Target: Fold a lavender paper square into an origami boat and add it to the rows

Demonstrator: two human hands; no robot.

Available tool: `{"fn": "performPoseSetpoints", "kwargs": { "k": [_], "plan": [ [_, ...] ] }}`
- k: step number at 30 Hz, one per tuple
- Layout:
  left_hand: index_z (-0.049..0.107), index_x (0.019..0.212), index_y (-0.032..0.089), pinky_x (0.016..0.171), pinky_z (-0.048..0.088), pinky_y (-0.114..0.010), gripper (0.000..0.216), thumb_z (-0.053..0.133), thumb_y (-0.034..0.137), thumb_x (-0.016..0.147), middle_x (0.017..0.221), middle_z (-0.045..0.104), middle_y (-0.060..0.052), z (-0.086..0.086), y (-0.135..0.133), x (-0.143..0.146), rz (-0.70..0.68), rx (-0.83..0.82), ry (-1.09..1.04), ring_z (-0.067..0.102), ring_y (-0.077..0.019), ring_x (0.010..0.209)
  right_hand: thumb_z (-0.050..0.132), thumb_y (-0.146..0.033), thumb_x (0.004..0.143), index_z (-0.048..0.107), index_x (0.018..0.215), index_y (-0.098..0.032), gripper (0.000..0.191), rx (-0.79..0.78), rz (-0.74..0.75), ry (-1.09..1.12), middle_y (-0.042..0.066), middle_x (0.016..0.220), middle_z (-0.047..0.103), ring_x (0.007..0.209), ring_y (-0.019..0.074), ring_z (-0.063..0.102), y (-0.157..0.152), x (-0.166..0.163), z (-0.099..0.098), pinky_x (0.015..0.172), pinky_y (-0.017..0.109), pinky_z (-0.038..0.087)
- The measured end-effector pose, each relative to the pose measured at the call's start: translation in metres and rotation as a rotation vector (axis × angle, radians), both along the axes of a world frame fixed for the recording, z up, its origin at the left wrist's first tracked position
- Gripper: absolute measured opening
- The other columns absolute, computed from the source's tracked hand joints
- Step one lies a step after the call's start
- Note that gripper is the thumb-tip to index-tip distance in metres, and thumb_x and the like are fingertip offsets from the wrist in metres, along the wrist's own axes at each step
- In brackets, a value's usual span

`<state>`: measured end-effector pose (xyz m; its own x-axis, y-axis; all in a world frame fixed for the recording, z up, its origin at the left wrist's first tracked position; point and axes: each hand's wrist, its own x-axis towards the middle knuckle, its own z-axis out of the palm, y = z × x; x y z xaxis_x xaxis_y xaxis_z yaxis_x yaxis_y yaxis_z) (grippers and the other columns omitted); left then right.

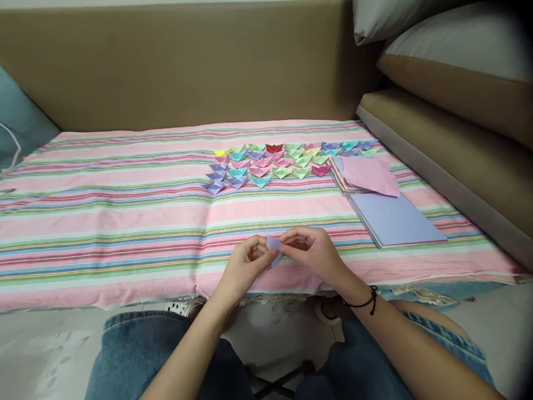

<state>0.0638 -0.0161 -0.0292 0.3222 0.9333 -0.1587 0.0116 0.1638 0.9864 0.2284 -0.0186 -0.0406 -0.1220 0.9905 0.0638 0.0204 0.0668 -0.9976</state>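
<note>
Between my two hands, just above the near edge of the striped cloth, is a small folded piece of lavender paper (pixel 273 243). My left hand (pixel 249 261) pinches its left side with thumb and fingers. From the other side my right hand (pixel 312 248) grips it between thumb and forefinger, a dark cord around that wrist. Parts of the paper are hidden behind the fingertips. Farther back, rows of small folded paper boats (pixel 260 163) in pink, green, blue, purple, red and yellow sit on the cloth.
A lavender paper stack (pixel 395 219) lies right of my hands, with pink sheets (pixel 370 175) on another pile behind it. The striped cloth (pixel 104 222) covers the seat. A brown backrest (pixel 179 66) rises behind; cushions (pixel 458 72) are piled at the right.
</note>
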Motion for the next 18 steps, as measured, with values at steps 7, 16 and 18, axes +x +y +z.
{"fn": "performPoseSetpoints", "kwargs": {
  "k": [7, 16, 18],
  "plan": [
    [0.056, 0.06, 0.015, 0.056, 0.044, -0.021, 0.027, 0.075, 0.032, 0.066, 0.053, 0.06, 0.002, -0.01, -0.002, 0.002, 0.203, -0.008, -0.068, 0.056, -0.01, 0.054, 0.073, -0.028, 0.067, 0.068, 0.088, -0.018, 0.023, -0.037, 0.013, 0.04, 0.003, 0.074, 0.068, 0.071, 0.0173, 0.066, -0.002, -0.005, -0.004, 0.064, 0.029, 0.054],
    [0.064, 0.083, 0.017, 0.065, 0.05, -0.022, 0.017, 0.072, 0.024, 0.07, 0.075, 0.066, 0.0, -0.012, 0.0, 0.001, 0.156, 0.145, -0.065, 0.062, -0.0124, 0.07, 0.074, -0.028, 0.067, 0.07, 0.08, -0.018, 0.017, 0.011, -0.116, 0.051, 0.004, 0.077, 0.073, 0.074, 0.0184, 0.068, 0.002, -0.002, -0.005, 0.069, 0.031, 0.057],
    [0.068, 0.092, 0.019, 0.067, 0.051, -0.024, 0.021, 0.071, 0.023, 0.072, 0.083, 0.069, -0.002, -0.013, 0.0, 0.0, 0.18, 0.261, 0.025, 0.064, -0.015, 0.078, 0.073, -0.027, 0.068, 0.073, 0.081, -0.019, 0.015, 0.028, -0.128, 0.048, 0.005, 0.08, 0.074, 0.076, 0.0196, 0.069, 0.001, -0.002, -0.005, 0.07, 0.032, 0.057]
  ]
}}
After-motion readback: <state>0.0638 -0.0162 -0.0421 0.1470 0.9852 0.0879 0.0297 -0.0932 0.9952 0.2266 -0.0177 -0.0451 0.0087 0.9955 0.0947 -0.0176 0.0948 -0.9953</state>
